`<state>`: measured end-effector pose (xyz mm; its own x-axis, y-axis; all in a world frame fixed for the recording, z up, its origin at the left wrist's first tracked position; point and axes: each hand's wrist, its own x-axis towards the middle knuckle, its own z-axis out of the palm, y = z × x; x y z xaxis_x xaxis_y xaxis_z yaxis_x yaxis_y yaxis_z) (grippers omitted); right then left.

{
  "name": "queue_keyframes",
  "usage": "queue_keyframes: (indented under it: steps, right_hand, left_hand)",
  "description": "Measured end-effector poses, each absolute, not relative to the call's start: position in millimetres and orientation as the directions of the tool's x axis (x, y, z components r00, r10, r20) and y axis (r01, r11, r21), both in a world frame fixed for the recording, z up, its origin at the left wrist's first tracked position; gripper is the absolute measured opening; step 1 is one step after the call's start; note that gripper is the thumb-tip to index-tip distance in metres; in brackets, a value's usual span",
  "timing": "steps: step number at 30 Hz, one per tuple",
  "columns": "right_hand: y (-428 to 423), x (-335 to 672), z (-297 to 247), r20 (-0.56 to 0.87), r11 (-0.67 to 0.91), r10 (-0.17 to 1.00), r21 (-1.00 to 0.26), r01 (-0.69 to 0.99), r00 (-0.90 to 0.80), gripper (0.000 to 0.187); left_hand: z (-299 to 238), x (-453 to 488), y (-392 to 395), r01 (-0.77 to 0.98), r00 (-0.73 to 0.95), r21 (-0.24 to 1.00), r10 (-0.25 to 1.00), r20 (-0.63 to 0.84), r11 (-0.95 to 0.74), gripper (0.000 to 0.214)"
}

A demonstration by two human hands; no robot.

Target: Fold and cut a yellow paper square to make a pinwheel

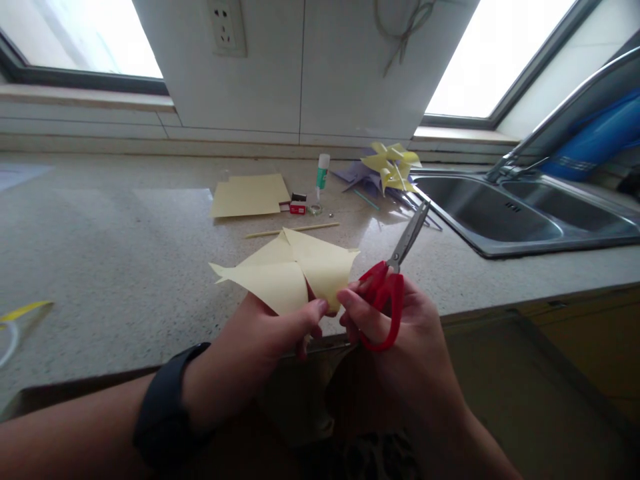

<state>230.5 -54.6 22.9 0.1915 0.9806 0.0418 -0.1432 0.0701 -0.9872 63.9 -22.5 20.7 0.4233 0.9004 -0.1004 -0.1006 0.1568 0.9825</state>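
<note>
A cream sheet of paper (280, 277), slit from its edges with flaps bent up, is held over the counter's front edge. My left hand (280, 327) grips its near side, thumb on top, closed. The fingers of my right hand (395, 333) pinch the paper's near right part. Red-handled scissors (410, 233) also rest in that hand, blades closed and pointing up and away. Just beyond the paper lies a thin wooden stick (293, 231).
On the counter (125, 253) are a stack of cream paper (250, 195), a small red box (298, 204), a glue stick (323, 171) and a tape ring (315, 209). Yellow and purple paper pinwheels (393, 167) sit beside the steel sink (480, 207). A yellow strip (25, 311) lies far left.
</note>
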Motion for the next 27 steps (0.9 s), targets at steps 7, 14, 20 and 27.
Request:
queue_keyframes:
  steps: [7,14,20,27]
  right_hand:
    - [-54.9,229.0,18.4,0.028,0.068,0.971,-0.984,-0.162,0.236,0.026]
    - [-55.2,229.5,17.6,-0.005,0.027,0.973,-0.991,-0.134,0.232,0.028]
    - [-55.1,242.8,19.5,-0.074,-0.055,0.974,-0.994,-0.09,0.214,0.035]
    - [-47.7,295.5,24.8,-0.109,-0.159,0.954,-0.974,0.164,0.278,0.041]
  left_hand:
    - [24.6,68.0,-18.7,-0.08,0.434,0.996,0.901,0.002,0.037,0.039]
    - [22.3,65.9,-19.8,-0.073,0.498,0.997,0.867,0.023,0.016,0.042]
    - [33.3,67.1,-17.9,-0.062,0.551,0.989,0.831,-0.076,0.132,0.039]
    - [34.0,66.3,-19.6,0.065,0.511,0.972,0.83,-0.226,0.225,0.033]
